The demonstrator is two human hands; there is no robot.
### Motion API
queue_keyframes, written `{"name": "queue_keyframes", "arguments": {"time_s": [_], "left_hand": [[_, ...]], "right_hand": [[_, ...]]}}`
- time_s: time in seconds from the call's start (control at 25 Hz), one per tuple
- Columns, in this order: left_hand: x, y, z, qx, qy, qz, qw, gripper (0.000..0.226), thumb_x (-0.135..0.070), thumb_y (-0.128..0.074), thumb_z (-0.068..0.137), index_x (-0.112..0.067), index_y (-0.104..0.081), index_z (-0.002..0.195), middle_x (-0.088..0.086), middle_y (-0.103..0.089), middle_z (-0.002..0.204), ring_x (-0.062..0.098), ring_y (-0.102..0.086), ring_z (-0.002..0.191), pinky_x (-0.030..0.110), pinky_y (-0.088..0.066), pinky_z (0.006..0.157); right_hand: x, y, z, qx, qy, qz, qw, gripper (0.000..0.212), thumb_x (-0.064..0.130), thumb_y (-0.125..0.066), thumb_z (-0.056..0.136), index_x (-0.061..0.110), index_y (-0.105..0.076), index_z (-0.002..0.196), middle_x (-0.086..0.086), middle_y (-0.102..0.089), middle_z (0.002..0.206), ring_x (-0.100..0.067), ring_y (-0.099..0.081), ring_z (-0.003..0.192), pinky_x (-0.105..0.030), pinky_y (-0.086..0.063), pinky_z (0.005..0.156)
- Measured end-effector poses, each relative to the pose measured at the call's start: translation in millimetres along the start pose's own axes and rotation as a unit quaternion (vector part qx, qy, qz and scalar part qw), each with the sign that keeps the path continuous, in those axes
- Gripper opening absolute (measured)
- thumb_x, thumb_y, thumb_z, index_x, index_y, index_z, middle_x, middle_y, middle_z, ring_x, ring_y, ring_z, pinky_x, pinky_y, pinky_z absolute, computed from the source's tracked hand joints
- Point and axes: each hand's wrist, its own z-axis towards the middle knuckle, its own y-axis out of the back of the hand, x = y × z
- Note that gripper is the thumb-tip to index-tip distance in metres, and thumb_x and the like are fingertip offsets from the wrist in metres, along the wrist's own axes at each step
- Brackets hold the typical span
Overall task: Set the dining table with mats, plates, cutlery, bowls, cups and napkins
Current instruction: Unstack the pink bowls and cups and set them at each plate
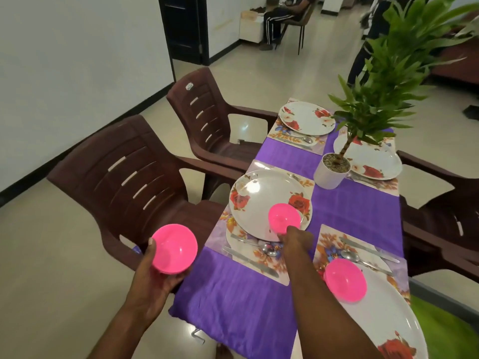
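- The left hand cups a pink bowl from beneath, thumb on its near rim, held off the table's left edge above a brown chair.
- To the right of the right forearm, a second pink bowl sits on the nearest floral plate.
- The right hand reaches forward, its fingers pinching the near rim of a third pink bowl, which rests on the floral plate just beyond.
- Just left of that hand lie a spoon and a knife on a mat.

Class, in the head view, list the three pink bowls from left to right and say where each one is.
Bowl held in the left hand → bowl on the middle plate, at the right hand → bowl on the nearest plate.
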Motion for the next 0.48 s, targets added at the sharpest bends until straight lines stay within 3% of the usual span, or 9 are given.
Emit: {"name": "queue_keyframes", "arguments": {"time_s": [0.12,0.24,0.32,0.4,0.48], "left_hand": [[-3,0,8,0.010,0.010,-0.015,1.000,0.061,-0.053,-0.055,0.095,-0.019,-0.048,0.145,0.020,-0.057,0.134,0.047,-0.056,0.124,0.054,-0.062,0.076],[-13,4,17,0.023,0.015,-0.043,0.999,0.057,-0.050,-0.056,0.094,-0.020,-0.050,0.142,0.019,-0.059,0.133,0.044,-0.058,0.122,0.056,-0.061,0.078],[-19,8,23,0.028,0.015,-0.065,0.997,0.053,-0.050,-0.055,0.096,-0.020,-0.053,0.139,0.018,-0.062,0.132,0.041,-0.060,0.120,0.057,-0.059,0.083],[-33,21,31,0.027,0.020,-0.080,0.996,0.056,-0.055,-0.052,0.097,-0.019,-0.054,0.140,0.019,-0.063,0.135,0.040,-0.061,0.123,0.058,-0.056,0.089],[-53,39,40,0.031,0.018,-0.085,0.996,0.063,-0.062,-0.047,0.095,-0.019,-0.054,0.140,0.018,-0.064,0.135,0.040,-0.059,0.125,0.060,-0.054,0.094]], "right_hand": [[-4,-6,2,-0.021,0.002,0.008,1.000,0.031,0.010,-0.065,0.082,-0.005,-0.065,0.109,-0.021,-0.074,0.093,-0.030,-0.072,0.062,-0.028,-0.050,0.045],[-6,-13,-11,-0.094,0.022,-0.050,0.994,0.044,0.024,-0.071,0.083,-0.002,-0.060,0.118,-0.023,-0.069,0.113,-0.041,-0.070,0.093,-0.042,-0.054,0.068],[-7,-21,-39,-0.117,0.082,-0.052,0.988,0.038,0.027,-0.069,0.088,0.004,-0.059,0.118,-0.018,-0.067,0.111,-0.038,-0.065,0.096,-0.038,-0.047,0.074],[-14,-49,-93,-0.015,0.156,-0.010,0.988,0.020,0.024,-0.066,0.093,0.010,-0.062,0.107,-0.008,-0.068,0.097,-0.031,-0.064,0.089,-0.034,-0.048,0.071],[-27,-89,-162,0.169,0.197,-0.003,0.966,0.011,0.023,-0.066,0.096,0.012,-0.067,0.094,-0.003,-0.067,0.081,-0.024,-0.064,0.075,-0.032,-0.050,0.056]]}}
